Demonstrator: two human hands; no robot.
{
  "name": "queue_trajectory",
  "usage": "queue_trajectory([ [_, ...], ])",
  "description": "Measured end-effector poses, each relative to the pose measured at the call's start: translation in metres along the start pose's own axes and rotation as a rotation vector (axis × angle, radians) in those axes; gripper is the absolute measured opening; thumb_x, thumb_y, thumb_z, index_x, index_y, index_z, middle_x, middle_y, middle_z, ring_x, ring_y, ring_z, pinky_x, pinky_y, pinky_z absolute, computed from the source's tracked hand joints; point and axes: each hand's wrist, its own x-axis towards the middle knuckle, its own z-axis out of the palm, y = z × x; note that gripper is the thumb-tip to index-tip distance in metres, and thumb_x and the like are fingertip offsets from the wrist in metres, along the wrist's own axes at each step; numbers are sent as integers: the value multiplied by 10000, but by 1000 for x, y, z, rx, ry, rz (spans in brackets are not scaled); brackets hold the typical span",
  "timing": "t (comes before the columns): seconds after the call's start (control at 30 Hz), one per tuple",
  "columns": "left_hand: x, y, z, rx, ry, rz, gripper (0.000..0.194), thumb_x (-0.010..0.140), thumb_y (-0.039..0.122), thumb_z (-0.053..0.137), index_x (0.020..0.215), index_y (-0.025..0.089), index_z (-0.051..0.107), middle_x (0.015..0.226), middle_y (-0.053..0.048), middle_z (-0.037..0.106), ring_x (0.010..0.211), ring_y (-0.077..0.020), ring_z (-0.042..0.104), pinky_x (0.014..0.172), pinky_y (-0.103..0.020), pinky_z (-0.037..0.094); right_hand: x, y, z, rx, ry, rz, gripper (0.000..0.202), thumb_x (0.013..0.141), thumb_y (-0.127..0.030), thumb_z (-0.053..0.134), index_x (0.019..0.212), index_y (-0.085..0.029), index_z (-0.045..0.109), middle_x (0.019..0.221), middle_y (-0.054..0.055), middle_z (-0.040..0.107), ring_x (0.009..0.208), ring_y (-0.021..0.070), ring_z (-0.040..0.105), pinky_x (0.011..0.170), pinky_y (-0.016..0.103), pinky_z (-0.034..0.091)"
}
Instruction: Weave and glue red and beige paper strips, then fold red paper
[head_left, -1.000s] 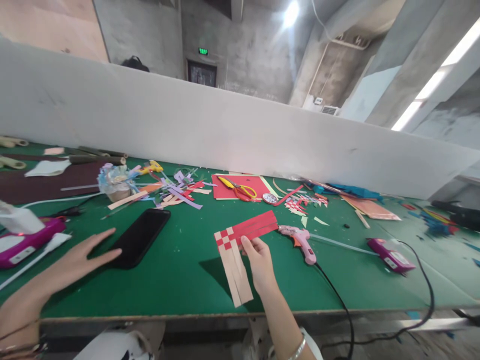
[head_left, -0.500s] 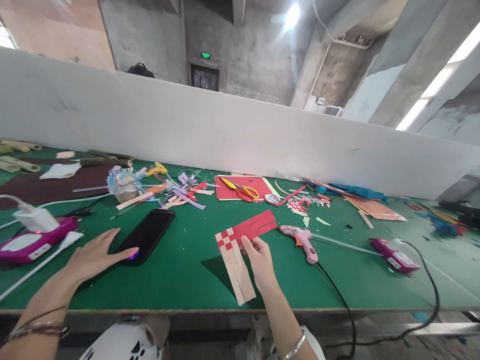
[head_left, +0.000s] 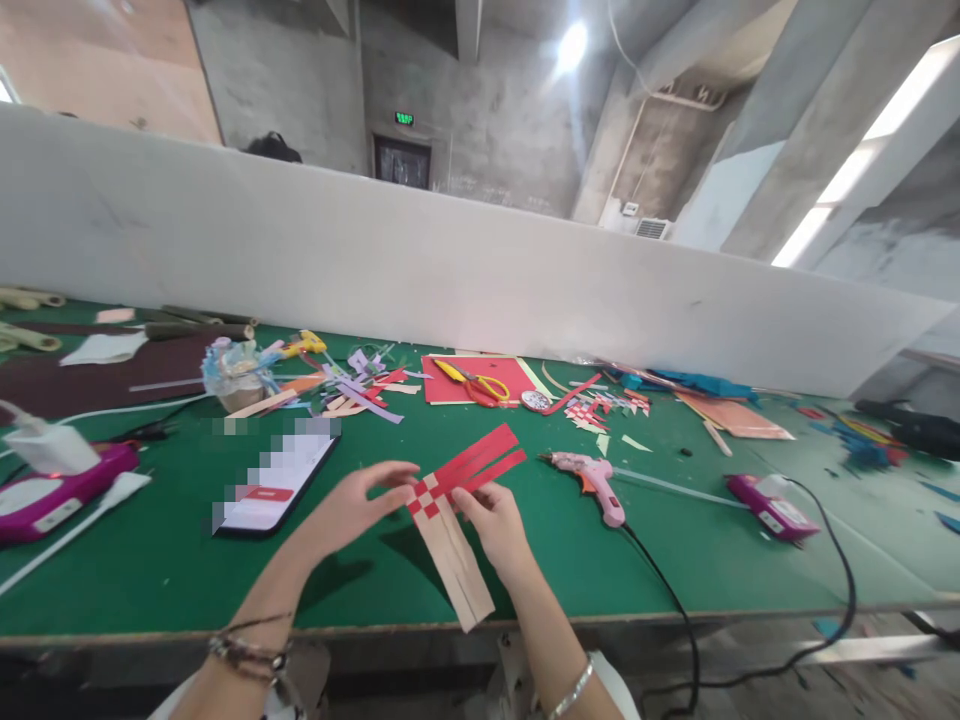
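Observation:
Woven paper strips (head_left: 452, 560), red and cream, meet in a small checkered patch; the loose red ends point up to the right and the cream ends down toward the table edge. My right hand (head_left: 491, 520) pinches the piece beside the patch, thumb on top. At the patch's left corner, my left hand (head_left: 367, 505) has its thumb and fingers closed on the edge; the fingertips behind the paper are partly hidden. A phone (head_left: 277, 478) with its screen lit lies left of my left hand. The pink glue gun (head_left: 592, 480) rests to the right of my right hand.
Yellow-handled scissors (head_left: 472, 380) lie on red paper (head_left: 442, 390) at the back. Paper scraps (head_left: 367, 385) are scattered nearby. Purple power strips (head_left: 772, 507) sit on both sides, and a black cord (head_left: 667, 580) hangs over the front edge. A white partition (head_left: 465, 270) stands behind.
My left hand has left the phone and moved right to grip the woven paper's corner. The phone's screen has lit up. My right hand still holds the piece.

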Motion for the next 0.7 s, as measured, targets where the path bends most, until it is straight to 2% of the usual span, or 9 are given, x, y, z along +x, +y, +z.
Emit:
queue_trajectory([
  [0.03, 2, 4, 12, -88, -76, 0, 488, 680, 540, 557, 992, 172, 635, 971, -79, 672, 891, -248, 600, 767, -295, 464, 0, 1, -1, -10, -11, -9, 269, 624, -436, 648, 641, -168, 663, 606, 17, 654, 555, 135, 553, 522, 237, 404],
  [0.1, 4, 6, 28, -171, -122, -13, 415, 690, 512, 570, 862, 143, 652, 775, -49, 676, 732, -211, 608, 657, -264, 468, 0, 4, -2, -16, -35, -28, 241, 649, -409, 637, 670, -171, 673, 630, 15, 663, 570, 139, 566, 525, 236, 408],
  [0.17, 3, 0, 37, -203, -96, -28, 364, 705, 494, 566, 727, 139, 641, 636, -17, 638, 622, -180, 583, 592, -244, 446, -1, 6, -3, -8, -48, -46, 217, 674, -384, 619, 692, -175, 676, 656, 14, 672, 598, 145, 580, 543, 239, 420],
  [0.27, -2, -8, 42, -186, -39, -14, 332, 708, 456, 582, 582, 150, 602, 558, 4, 603, 559, -159, 550, 543, -222, 405, -3, 8, -4, -3, -29, -54, 182, 679, -346, 614, 710, -176, 670, 681, 18, 679, 612, 148, 587, 557, 246, 433],
  [0.33, -5, -10, 42, -168, -12, -11, 313, 705, 441, 592, 590, 151, 616, 567, 6, 611, 566, -161, 550, 536, -216, 392, -3, 8, -4, -9, -11, -33, 164, 657, -331, 629, 677, -171, 662, 649, 23, 673, 580, 145, 578, 540, 248, 435],
  [0.47, -8, -6, 42, -214, -7, -22, 348, 718, 457, 566, 790, 132, 668, 695, -24, 660, 661, -198, 572, 593, -240, 421, -4, 6, 0, 14, -7, -1, 179, 638, -347, 634, 611, -170, 650, 583, 23, 654, 528, 141, 567, 516, 255, 442],
  [0.63, -9, -3, 44, -113, 48, -64, 395, 723, 490, 547, 751, 114, 664, 607, 4, 626, 558, -153, 514, 508, -213, 367, -5, 5, 9, 76, 1, 9, 226, 600, -393, 656, 601, -168, 643, 529, 14, 631, 524, 143, 569, 513, 253, 442],
  [0.7, -8, -5, 45, -120, 28, -64, 391, 720, 486, 557, 775, 116, 672, 652, 4, 651, 585, -153, 530, 531, -209, 381, -5, 4, 11, 100, 32, 27, 245, 575, -406, 671, 601, -165, 637, 523, 11, 626, 523, 139, 564, 511, 247, 437],
])
